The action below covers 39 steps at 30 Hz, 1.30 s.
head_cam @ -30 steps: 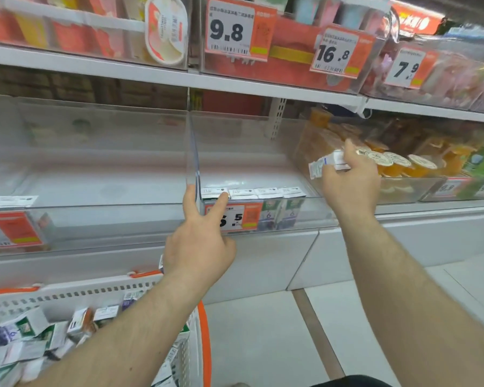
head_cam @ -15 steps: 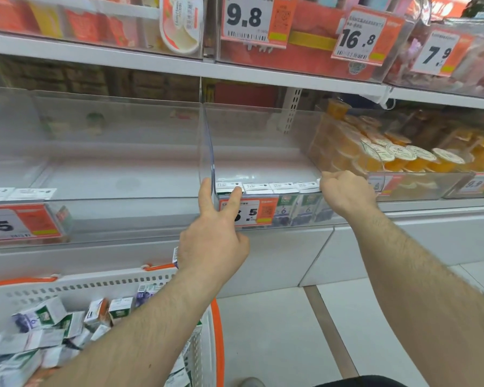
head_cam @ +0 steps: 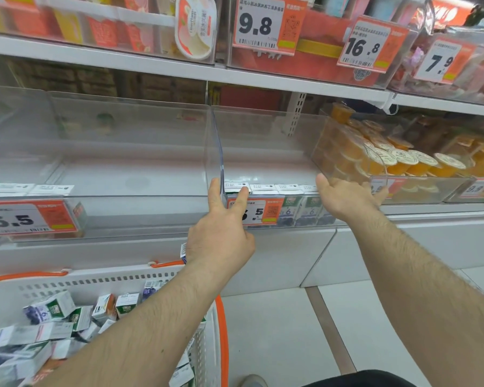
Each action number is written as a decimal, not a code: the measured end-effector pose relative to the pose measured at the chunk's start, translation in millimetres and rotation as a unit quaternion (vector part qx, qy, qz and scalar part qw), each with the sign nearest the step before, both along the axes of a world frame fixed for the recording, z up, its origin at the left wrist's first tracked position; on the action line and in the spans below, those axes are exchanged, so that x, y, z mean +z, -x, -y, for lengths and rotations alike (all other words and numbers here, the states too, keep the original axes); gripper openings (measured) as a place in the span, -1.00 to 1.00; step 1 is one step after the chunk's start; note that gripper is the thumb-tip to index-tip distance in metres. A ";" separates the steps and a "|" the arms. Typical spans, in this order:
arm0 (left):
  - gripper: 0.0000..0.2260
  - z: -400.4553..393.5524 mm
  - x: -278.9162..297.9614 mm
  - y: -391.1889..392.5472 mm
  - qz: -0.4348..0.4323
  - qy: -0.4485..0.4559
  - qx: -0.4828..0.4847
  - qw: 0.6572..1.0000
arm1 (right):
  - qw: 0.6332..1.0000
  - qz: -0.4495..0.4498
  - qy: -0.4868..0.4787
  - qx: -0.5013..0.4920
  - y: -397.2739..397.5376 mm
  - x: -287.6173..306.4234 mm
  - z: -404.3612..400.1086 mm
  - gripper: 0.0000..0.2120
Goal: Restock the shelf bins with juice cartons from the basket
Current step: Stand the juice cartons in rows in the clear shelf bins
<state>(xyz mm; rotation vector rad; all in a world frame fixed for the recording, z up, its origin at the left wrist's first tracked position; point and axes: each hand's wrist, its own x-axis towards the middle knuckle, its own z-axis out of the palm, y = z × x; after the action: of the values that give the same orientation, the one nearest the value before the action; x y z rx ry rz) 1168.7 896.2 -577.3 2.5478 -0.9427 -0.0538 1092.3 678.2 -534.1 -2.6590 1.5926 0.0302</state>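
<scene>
Juice cartons [head_cam: 280,203] stand in a row at the front of the clear shelf bin [head_cam: 263,141] at frame centre. Left hand [head_cam: 220,238] pinches the bin's divider [head_cam: 217,146] between two fingers; right hand [head_cam: 347,196] hovers released beside the row. More cartons fill the basket [head_cam: 95,280] at lower left.

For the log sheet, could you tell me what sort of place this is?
Most likely a supermarket aisle: price tags hang on clear shelf bins, and a shopping basket holds juice cartons.
</scene>
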 end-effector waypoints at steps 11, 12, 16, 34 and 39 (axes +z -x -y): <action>-0.25 -11.8 12.9 -8.2 -0.051 0.043 -0.023 0.998 | 0.997 0.056 0.048 -0.002 -0.1 10.3 -23.8 -0.32; -0.25 -15.2 13.5 -9.2 -0.055 0.069 -0.024 0.996 | 0.990 0.113 0.089 0.010 -1.0 12.5 -32.3 -0.36; -0.41 -38.2 11.4 -9.3 -0.088 0.275 0.002 0.957 | 0.902 0.413 0.068 0.108 -7.7 27.6 -91.3 -0.63; -0.78 -84.2 6.3 -16.1 -0.617 0.556 0.133 0.542 | 0.835 0.295 -0.383 0.265 -19.3 -30.8 -205.7 -0.60; -0.53 -100.4 -0.1 -11.0 -0.546 0.601 0.018 0.584 | 0.811 0.323 -0.389 0.294 -11.8 -31.3 -198.2 -0.49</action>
<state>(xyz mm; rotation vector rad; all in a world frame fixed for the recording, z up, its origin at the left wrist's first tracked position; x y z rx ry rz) 1179.7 996.6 -577.4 0.8482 -0.1629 -0.6381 1104.1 876.4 -565.4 -2.0230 0.3708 -0.1511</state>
